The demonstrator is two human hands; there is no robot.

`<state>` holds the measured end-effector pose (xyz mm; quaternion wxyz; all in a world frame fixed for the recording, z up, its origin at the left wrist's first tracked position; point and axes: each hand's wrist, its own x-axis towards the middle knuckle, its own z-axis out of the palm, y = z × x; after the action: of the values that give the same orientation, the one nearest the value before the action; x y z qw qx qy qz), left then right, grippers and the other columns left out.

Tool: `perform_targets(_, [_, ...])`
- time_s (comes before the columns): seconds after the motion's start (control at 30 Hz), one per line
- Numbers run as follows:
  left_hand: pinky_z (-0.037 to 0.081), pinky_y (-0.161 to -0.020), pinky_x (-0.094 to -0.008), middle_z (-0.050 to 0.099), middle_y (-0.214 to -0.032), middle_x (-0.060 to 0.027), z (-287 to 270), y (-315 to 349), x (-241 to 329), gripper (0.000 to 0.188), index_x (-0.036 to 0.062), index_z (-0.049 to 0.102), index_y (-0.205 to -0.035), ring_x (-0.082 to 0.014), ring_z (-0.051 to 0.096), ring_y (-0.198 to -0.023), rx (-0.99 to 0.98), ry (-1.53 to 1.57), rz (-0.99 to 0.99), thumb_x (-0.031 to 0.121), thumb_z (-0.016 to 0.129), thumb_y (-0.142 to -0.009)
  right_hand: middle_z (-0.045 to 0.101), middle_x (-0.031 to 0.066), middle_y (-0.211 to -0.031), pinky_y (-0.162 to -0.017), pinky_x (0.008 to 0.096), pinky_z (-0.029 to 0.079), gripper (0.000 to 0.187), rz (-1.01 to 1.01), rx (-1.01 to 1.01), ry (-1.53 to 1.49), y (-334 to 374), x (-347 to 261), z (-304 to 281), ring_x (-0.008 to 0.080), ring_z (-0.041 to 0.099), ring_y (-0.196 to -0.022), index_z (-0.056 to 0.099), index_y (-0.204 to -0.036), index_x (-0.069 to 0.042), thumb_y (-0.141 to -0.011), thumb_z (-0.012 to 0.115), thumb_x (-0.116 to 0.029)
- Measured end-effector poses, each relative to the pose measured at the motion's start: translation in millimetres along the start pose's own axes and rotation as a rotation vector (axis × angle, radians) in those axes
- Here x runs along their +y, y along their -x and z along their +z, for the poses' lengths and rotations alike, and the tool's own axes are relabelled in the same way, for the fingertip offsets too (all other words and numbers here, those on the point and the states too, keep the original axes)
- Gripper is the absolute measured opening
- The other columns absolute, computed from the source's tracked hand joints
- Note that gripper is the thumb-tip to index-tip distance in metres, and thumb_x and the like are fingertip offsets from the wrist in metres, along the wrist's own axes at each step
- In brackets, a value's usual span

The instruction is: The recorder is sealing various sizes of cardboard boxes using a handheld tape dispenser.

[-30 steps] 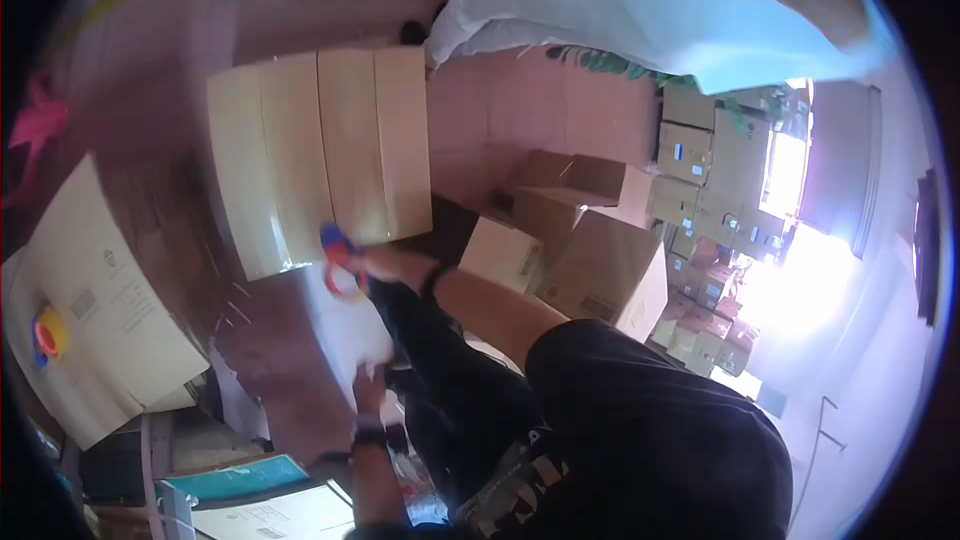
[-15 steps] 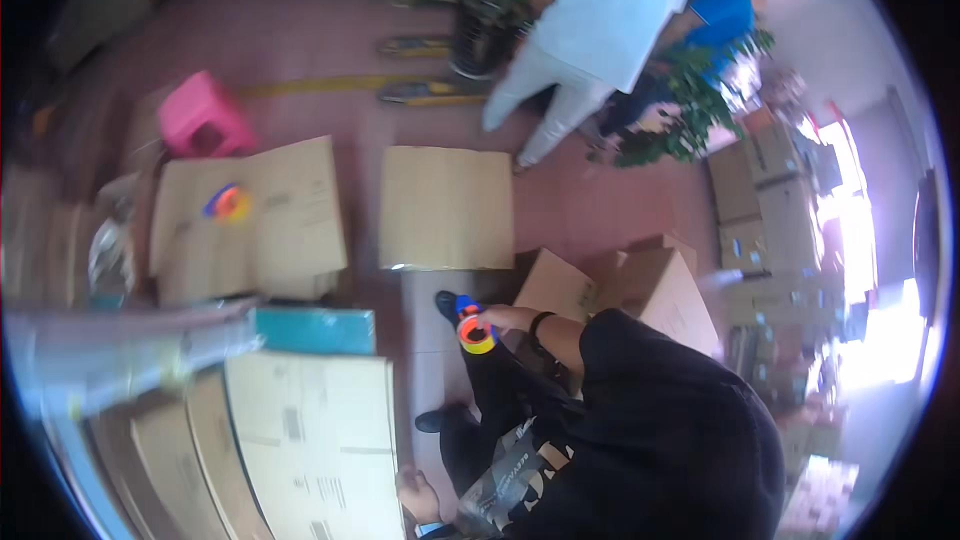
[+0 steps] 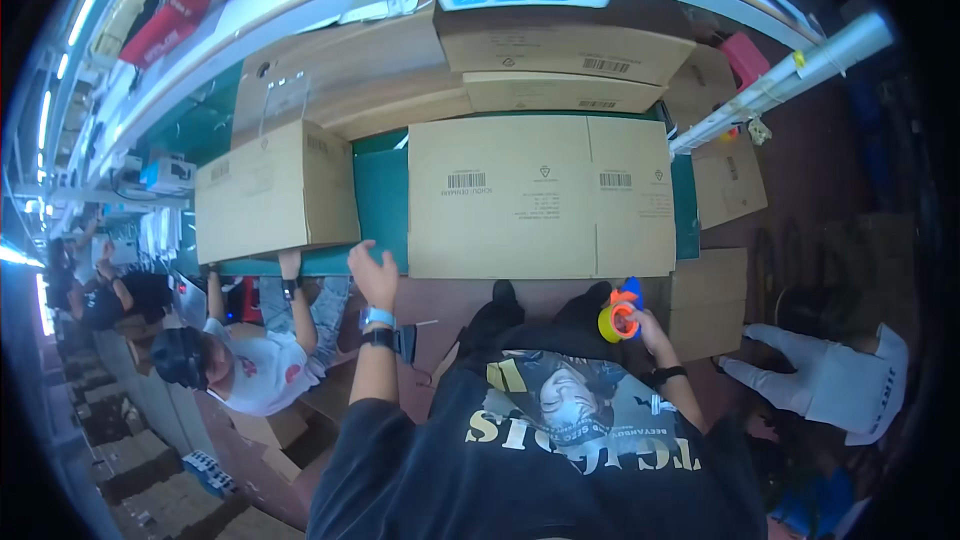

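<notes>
Since earlier, my view swung to a flat green tabletop (image 3: 382, 185), mid-frame, bearing flat brown cardboard (image 3: 520, 225). Left hand (image 3: 375, 275): fingers apart; right hand (image 3: 648, 328): clamped on a blue-orange tape dispenser (image 3: 624, 297).

The tape dispenser (image 3: 620, 306) over there is bright blue, orange and yellow; the flat carton (image 3: 520, 190), tan with black print; the bench top (image 3: 380, 190), deep green. The black T-shirt (image 3: 580, 495) carries pale gold lettering and a greyish picture.
</notes>
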<state>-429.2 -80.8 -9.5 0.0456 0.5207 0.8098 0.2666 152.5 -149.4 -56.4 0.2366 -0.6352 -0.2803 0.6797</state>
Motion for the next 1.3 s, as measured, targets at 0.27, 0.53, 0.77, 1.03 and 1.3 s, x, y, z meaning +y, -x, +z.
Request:
perform_targets(0.27, [0.042,-0.107,-0.0481,0.047,-0.133,-0.0280,124.3,52.2,-69.0,0.077,-0.0117,0.048,-0.128,-0.0419,0.045,-0.127,-0.496,-0.193,-0.267,0.026,0.075,-0.066,0.072,0.0087,-0.095,-0.084,0.0327,0.054,0.036,0.050,0.046,0.159,15.5,-41.1,40.5,0.0192,0.069,-0.086,0.069,-0.105,0.003,-0.083,0.061,-0.025])
perform_targets(0.53, [0.042,-0.108,-0.0474,0.044,-0.138,-0.0241,104.3,31.0,-31.8,0.089,-0.0081,0.041,-0.138,-0.0415,0.043,-0.129,-0.569,-0.008,-0.370,0.027,0.076,-0.063,0.067,0.0070,-0.105,-0.081,0.0363,0.054,0.040,0.306,0.233,-0.141,74.2,27.4,-7.5,0.0197,0.065,-0.094,0.063,-0.120,-0.009,-0.085,0.058,-0.027])
perform_targets(0.77, [0.043,-0.105,-0.0502,0.052,-0.133,-0.0238,104.8,2.6,-26.4,0.102,0.0027,0.035,-0.149,-0.0414,0.050,-0.124,-0.790,-0.131,-0.328,0.034,0.080,-0.063,0.066,0.0057,-0.096,-0.060,0.0294,0.052,0.033,0.299,0.390,-0.041,38.7,76.4,-39.5,0.0197,0.064,-0.079,0.062,-0.119,-0.012,-0.092,0.063,-0.032])
perform_targets(1.03, [0.003,-0.113,-0.0734,-0.005,-0.160,-0.0360,154.6,-34.0,99.4,0.149,0.0126,-0.011,-0.159,-0.0519,-0.008,-0.149,-1.006,-0.274,-0.399,0.066,0.084,-0.057,0.072,0.0130,-0.103,-0.083,0.0397,0.054,0.038,-0.155,0.413,0.496,-26.7,-38.0,51.4,0.0238,0.069,-0.095,0.068,-0.112,-0.005,-0.084,0.068,-0.031])
perform_targets(1.3, [-0.006,-0.110,-0.0739,-0.044,-0.142,-0.0397,172.0,-40.9,119.5,0.160,0.0069,-0.039,-0.145,-0.0550,-0.027,-0.142,-1.139,-0.210,-0.557,0.057,0.088,-0.062,0.068,0.0215,-0.114,-0.092,0.0447,0.052,0.042,-0.138,0.550,0.620,-132.0,-63.9,34.4,0.0372,0.066,-0.107,0.063,-0.122,-0.006,-0.084,0.064,-0.024])
